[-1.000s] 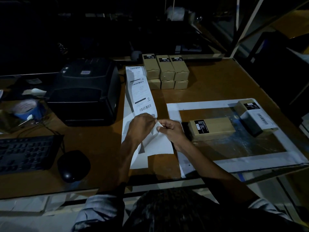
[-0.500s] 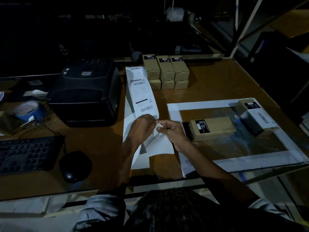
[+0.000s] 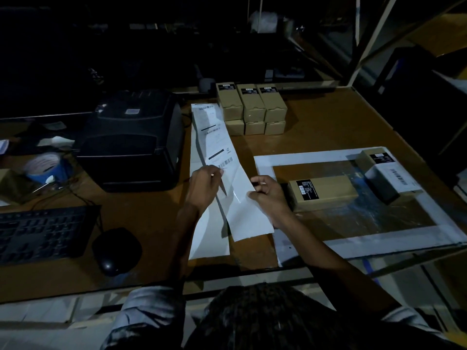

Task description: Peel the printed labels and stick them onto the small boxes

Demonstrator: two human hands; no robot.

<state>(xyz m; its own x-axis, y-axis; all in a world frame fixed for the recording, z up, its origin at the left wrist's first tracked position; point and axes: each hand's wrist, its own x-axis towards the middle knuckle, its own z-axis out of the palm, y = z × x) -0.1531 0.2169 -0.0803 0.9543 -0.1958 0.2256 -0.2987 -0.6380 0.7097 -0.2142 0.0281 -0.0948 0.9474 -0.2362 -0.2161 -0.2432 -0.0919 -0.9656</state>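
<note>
A: What is the setting?

B: A dim workroom with a brown table [image 3: 328, 117] under one pool of light; everything behind it is nearly black.

A: What are the hands doing?

B: Both meet over a long white label strip [image 3: 217, 147] lying on the table. The left hand [image 3: 203, 189] pinches the strip's edge just under a printed barcode, fingers curled on the paper. The right hand [image 3: 269, 195] grips the right edge of a blank white sheet [image 3: 245, 210], thumb on top, lifting it off the strip. Whether that sheet is a label or backing paper I cannot tell.

A: Where are the boxes?

B: One small box [image 3: 323, 193] lies flat just right of the right hand, a black sticker on its near end. Farther right, a labelled box [image 3: 389, 175] carries a white barcode label. Both sit inside a white taped frame [image 3: 262, 162]. Beyond the hands, past the strip's far end, is a stack of boxes [image 3: 252, 107], three wide and two high.

A: And to the left?

B: A black label printer [image 3: 131, 140] stands just beside the strip. Farther left sit a blue tape roll [image 3: 45, 166], a keyboard [image 3: 43, 233] and a mouse [image 3: 116, 251].
</note>
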